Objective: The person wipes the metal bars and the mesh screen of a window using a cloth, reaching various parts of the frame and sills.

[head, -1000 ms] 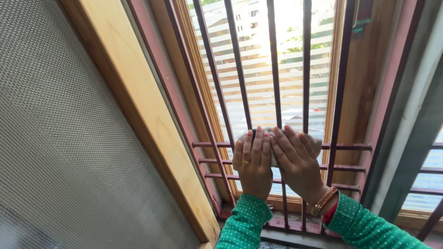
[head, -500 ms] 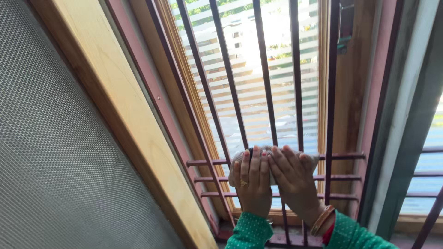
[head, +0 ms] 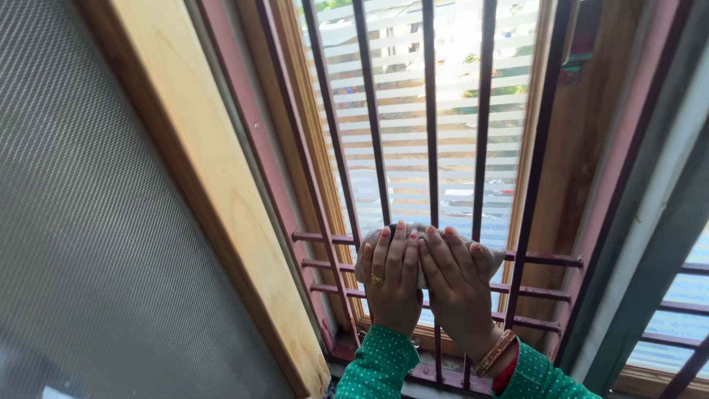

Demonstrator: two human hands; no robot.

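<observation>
My left hand point(head: 390, 279) and my right hand point(head: 456, 282) reach side by side between the dark red window bars point(head: 430, 148). Both lie flat, fingers together, on a grey cloth point(head: 484, 257) pressed against the striped frosted glass pane point(head: 402, 125) near its lower edge. The hands hide most of the cloth; its ends show at the left and right of the fingers. The left hand wears a gold ring, the right wrist gold and red bangles. Both sleeves are green with white dots.
Three horizontal bars point(head: 543, 259) cross the grille at hand height. A wooden frame point(head: 199, 162) and a mesh screen point(head: 81, 222) stand at the left. A wooden side frame point(head: 576, 162) and a second barred window point(head: 676, 325) are at the right.
The hands and cloth stay pressed on the lower glass; they slid down the pane after the first frame. The view swung left and then back right.
</observation>
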